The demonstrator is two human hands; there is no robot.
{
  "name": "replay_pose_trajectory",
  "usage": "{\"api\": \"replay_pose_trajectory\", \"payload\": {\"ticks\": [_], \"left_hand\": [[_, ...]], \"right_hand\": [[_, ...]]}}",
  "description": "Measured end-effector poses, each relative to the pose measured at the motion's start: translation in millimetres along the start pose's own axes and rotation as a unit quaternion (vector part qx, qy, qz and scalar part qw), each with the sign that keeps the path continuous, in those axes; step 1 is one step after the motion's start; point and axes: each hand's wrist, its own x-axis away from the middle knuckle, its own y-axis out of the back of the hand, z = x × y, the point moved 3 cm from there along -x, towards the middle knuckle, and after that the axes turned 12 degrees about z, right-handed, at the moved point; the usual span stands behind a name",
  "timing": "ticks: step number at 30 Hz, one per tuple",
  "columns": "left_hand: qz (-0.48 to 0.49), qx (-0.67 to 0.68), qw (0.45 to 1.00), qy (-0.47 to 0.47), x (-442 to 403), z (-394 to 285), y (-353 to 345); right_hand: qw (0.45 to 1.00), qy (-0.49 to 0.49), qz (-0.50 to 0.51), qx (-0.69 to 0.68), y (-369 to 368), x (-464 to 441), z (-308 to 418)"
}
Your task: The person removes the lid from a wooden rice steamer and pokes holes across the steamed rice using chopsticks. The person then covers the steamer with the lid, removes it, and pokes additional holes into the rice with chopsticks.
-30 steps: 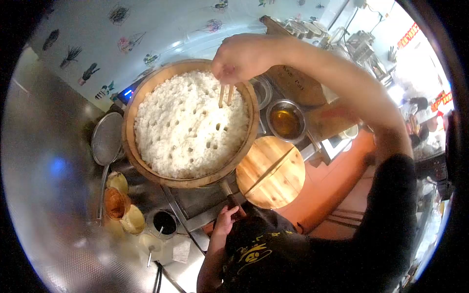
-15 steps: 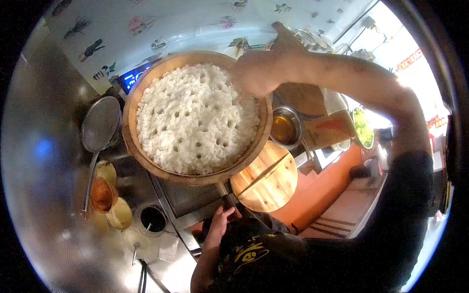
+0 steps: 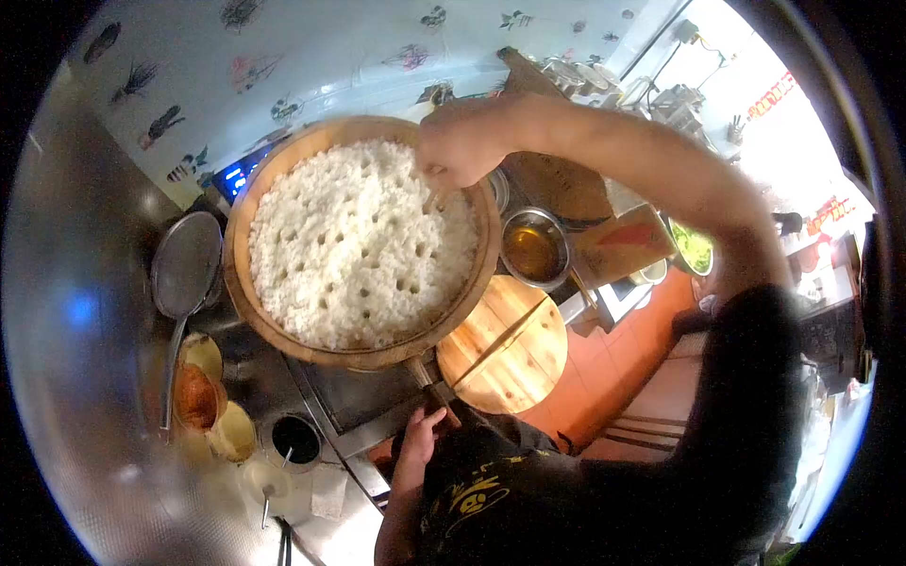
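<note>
A round wooden tub is heaped with white rice, its surface dotted with many small holes. My right hand is closed in a fist over the far right edge of the rice, knuckles up. Whatever it grips is hidden beneath the fingers. Below the tub, my left hand is closed at the end of a pan handle, which sticks out from under the tub toward my body.
A round wooden lid lies right of the handle. Beside it stands a metal pan of amber liquid. On the left are a mesh strainer and several containers, including a dark-filled pot. A bowl of chopped greens sits farther right.
The view has shifted, so the tub appears slightly lower and to the left. My right hand stays closed at the rice's far right edge; my left hand remains by the handle.
</note>
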Motion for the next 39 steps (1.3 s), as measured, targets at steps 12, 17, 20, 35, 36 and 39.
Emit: {"api": "replay_pose_trajectory", "payload": {"ticks": [12,17,20,35,36,39], "left_hand": [[-0.008,0.016,0.998,0.056,-11,14,11],[0.021,0.03,0.999,0.029,-22,31,25],[0.001,0.035,0.999,0.025,-12,18,11],[0.062,0.029,0.997,0.026,-5,0,3],[0.065,0.03,0.997,0.019,-6,0,2],[0.075,0.036,0.997,0.008,-9,1,4]], "right_hand": [[0.934,0.055,-0.15,-0.32,-49,9,-22],[0.951,0.058,-0.105,-0.286,-55,2,-29],[0.963,0.014,-0.15,-0.225,-37,16,-27],[0.89,-0.006,-0.239,-0.389,95,203,-1],[0.884,0.002,-0.228,-0.408,89,196,-6],[0.876,0.008,-0.213,-0.433,84,187,-6]]}}
